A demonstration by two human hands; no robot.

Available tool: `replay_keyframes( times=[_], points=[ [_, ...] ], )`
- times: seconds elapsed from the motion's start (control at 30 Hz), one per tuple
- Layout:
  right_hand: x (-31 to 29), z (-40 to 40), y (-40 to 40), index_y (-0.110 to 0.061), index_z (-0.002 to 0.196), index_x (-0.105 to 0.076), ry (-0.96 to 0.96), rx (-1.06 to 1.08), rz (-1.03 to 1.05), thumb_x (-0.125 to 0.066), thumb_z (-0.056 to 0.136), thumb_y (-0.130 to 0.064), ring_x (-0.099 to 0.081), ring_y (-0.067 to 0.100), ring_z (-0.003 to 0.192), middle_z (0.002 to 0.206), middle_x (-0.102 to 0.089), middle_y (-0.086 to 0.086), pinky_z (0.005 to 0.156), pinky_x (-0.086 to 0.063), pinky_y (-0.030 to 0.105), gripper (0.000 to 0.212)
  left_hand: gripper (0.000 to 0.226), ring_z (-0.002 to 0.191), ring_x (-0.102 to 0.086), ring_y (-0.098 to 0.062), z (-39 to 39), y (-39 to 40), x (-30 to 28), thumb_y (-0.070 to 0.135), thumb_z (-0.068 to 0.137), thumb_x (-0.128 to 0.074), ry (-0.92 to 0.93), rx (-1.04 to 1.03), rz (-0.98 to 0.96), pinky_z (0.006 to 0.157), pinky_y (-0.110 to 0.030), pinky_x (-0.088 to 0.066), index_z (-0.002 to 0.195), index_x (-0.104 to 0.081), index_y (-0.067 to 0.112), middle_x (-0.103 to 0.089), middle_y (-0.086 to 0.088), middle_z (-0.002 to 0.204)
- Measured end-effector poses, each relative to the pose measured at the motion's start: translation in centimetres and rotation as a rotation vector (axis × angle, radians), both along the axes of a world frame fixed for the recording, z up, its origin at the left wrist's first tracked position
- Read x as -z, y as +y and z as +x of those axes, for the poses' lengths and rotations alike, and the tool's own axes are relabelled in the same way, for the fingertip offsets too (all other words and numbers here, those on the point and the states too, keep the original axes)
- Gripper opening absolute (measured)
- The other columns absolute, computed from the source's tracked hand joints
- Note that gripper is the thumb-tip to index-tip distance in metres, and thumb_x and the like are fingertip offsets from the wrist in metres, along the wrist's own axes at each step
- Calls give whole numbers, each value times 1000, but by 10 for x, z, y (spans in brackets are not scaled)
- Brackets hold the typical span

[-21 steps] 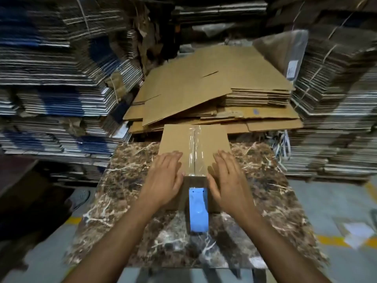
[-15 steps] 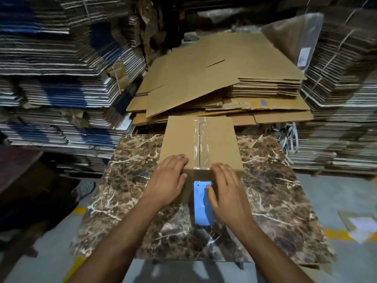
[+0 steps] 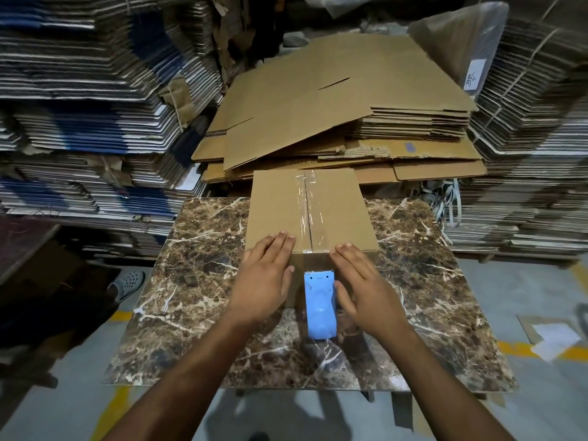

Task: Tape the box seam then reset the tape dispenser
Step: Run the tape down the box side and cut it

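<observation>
Box (image 3: pixel 280 205) sits on the marble tabletop (image 3: pixel 203 268), toward its far edge, flaps closed. Clear tape (image 3: pixel 308 208) runs down the middle seam of the box top and folds over the near edge. Just in front of the box, against its near face, stands the blue dispenser (image 3: pixel 319 305), its toothed end up near the tape's tail.

The left hand (image 3: pixel 262 278) lies flat and open, fingers together, over the near left corner of the box, fingertips on the top. The right hand (image 3: pixel 362 288) is open too, fingers stretched toward the near right edge of the box, thumb touching the side of the dispenser; it grips nothing.

Behind the box, a pile of flat brown cartons (image 3: pixel 334 106) leans on more of the same. Bundled stacks (image 3: pixel 82 100) of flattened cartons rise left of the box, and more of them (image 3: pixel 534 148) to its right. A grey sandal (image 3: pixel 127 283) shows on the floor, left of the tabletop.
</observation>
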State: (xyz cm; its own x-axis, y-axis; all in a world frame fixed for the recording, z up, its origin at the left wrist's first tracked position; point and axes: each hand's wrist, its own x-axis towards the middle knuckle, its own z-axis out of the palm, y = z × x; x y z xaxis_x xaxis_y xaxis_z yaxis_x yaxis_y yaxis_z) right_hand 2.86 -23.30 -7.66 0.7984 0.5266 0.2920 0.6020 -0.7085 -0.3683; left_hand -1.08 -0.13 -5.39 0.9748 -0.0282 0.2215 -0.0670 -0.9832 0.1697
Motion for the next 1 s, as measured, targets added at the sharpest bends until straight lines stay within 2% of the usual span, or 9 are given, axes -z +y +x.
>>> replay_keyframes(
  times=[0.17,0.27,0.37,0.43,0.5,0.6,0.7,0.83,1.0],
  points=[
    [-1,3,-2,-20,151,-45,19,30,95,-56,100,-23,-27,11,151,159,-43,-2,123,-30,39,53,59,138,-35,-21,3,-4,-9,47,104,-33,-3,13,131,112,-43,-32,158,-18,30,-31,-1,162],
    [5,-13,13,-18,151,-45,-3,172,131,-58,98,-24,-21,19,152,162,-38,0,124,-25,43,55,68,136,-36,-27,20,6,-14,50,100,-44,8,138,295,111,-43,-33,157,-9,37,-34,-9,157],
    [20,-43,35,-16,151,-40,38,353,219,-67,90,-32,-15,27,148,165,-24,11,116,-25,46,68,80,153,-18,-32,34,14,-14,48,97,-53,71,201,322,124,-49,-18,156,1,43,-16,-11,167],
    [31,-59,48,-17,155,-28,115,386,259,-70,85,-37,-13,27,147,167,-11,10,114,-29,50,84,82,156,-10,-32,37,15,-11,46,98,-53,87,196,326,125,-51,-16,155,5,45,-8,-9,170],
    [40,-68,57,-15,159,-15,153,359,275,-73,82,-35,-17,31,150,169,-2,9,113,-35,46,99,82,156,-10,-33,36,14,-9,45,99,-52,82,194,334,125,-52,-16,155,7,46,-8,-9,170],
    [52,-74,67,-6,159,-19,72,298,169,-74,80,-26,-41,43,139,168,-11,22,100,-52,46,99,82,156,-9,-33,35,13,-9,44,99,-52,77,187,325,125,-53,-16,155,7,47,-7,-8,170],
    [58,-74,72,-15,161,-18,59,335,87,-69,85,-23,-55,39,119,169,-10,18,83,-60,44,92,82,155,-11,-35,35,12,-8,43,98,-54,61,190,317,125,-52,-16,155,5,47,-10,-8,170],
    [50,-76,75,-23,163,-8,68,395,13,-64,83,-11,-59,26,90,172,-1,8,50,-51,30,98,82,155,-14,-35,34,14,-7,43,98,-55,46,199,328,124,-52,-18,155,3,47,-13,-9,169],
    [39,-76,73,-29,162,-2,64,388,-36,-67,78,-18,-62,32,83,172,0,4,48,-53,36,107,80,154,-16,-35,35,14,-8,43,97,-56,38,204,308,124,-51,-18,155,-2,48,-15,-8,169]
  ],
)
